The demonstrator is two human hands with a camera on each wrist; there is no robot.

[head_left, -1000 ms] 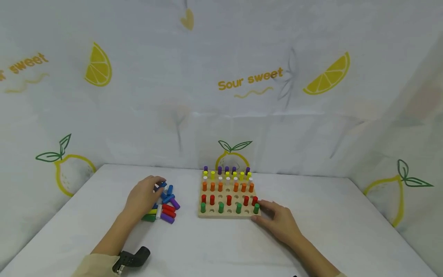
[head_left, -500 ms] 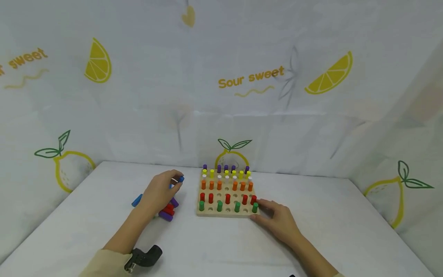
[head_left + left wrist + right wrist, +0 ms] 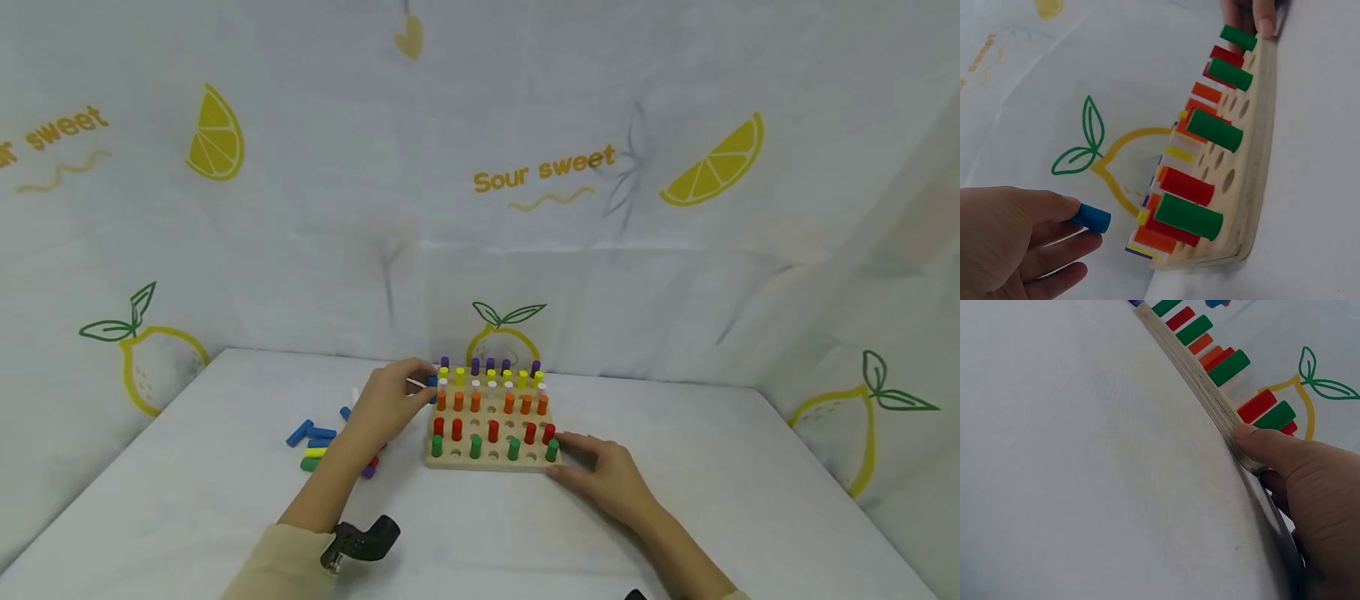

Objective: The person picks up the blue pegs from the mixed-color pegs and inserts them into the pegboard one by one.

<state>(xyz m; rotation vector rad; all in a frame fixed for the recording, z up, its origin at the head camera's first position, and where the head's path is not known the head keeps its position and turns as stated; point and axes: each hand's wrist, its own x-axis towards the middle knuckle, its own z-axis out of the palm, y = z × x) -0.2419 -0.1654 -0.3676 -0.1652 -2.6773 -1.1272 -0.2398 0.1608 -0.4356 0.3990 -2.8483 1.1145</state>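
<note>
My left hand [image 3: 384, 406] pinches a blue peg [image 3: 1092, 218] between thumb and index finger, beside the back left edge of a wooden pegboard [image 3: 487, 467]. Whether the peg touches the board cannot be told. Upright pegs stand in coloured rows: purple at the back, then yellow, white, orange [image 3: 476, 402], red [image 3: 492, 431] and green [image 3: 476, 447] in front. Some holes between them are bare. At the board's front right corner my right hand [image 3: 607, 479] grips it, the thumb [image 3: 1257, 440] on the front edge and fingers along the right side.
Loose pegs lie left of the board, partly behind my left forearm: several blue ones [image 3: 299, 432], a yellow peg [image 3: 316, 453], a green peg [image 3: 308, 464], and others. A lemon-print cloth [image 3: 337, 208] hangs behind the white table [image 3: 480, 533].
My left hand has picked a blue peg out of the pile and carried it right to the board's left edge. Some loose pegs have shifted left. The right hand stays at the corner.
</note>
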